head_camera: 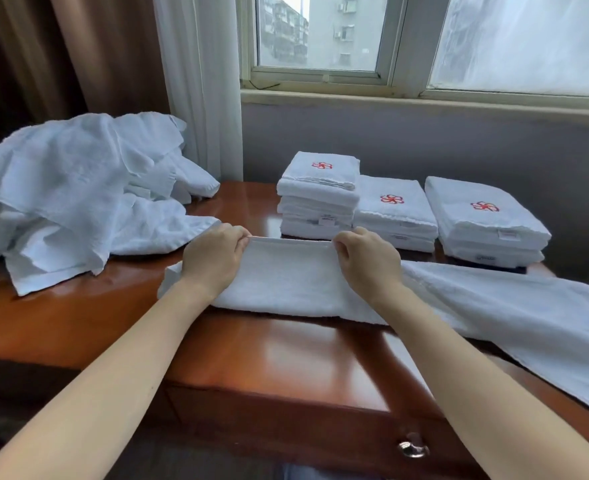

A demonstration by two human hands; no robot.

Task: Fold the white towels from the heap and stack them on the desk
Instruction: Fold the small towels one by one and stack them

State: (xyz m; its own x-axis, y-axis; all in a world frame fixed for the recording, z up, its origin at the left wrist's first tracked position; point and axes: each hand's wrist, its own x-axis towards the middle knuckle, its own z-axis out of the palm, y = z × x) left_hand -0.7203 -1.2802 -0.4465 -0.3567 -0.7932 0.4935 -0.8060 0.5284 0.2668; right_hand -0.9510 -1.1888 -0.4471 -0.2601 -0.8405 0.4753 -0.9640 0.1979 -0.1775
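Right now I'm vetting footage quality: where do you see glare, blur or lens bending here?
In the head view, daylight leaves glare on the desk before the towel, the wide lens bends the window sill, the drawer knob looks soft, and red logos on the stacks are sharp.

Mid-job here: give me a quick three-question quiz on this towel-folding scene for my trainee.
1. How many stacks of folded towels stand on the desk?
2. True or false: the heap of unfolded towels lies right of the stacks.
3. The left hand and right hand pinch the spread towel at its: A) far edge B) near edge C) right end
Key: 1) three 2) false, it lies left 3) A
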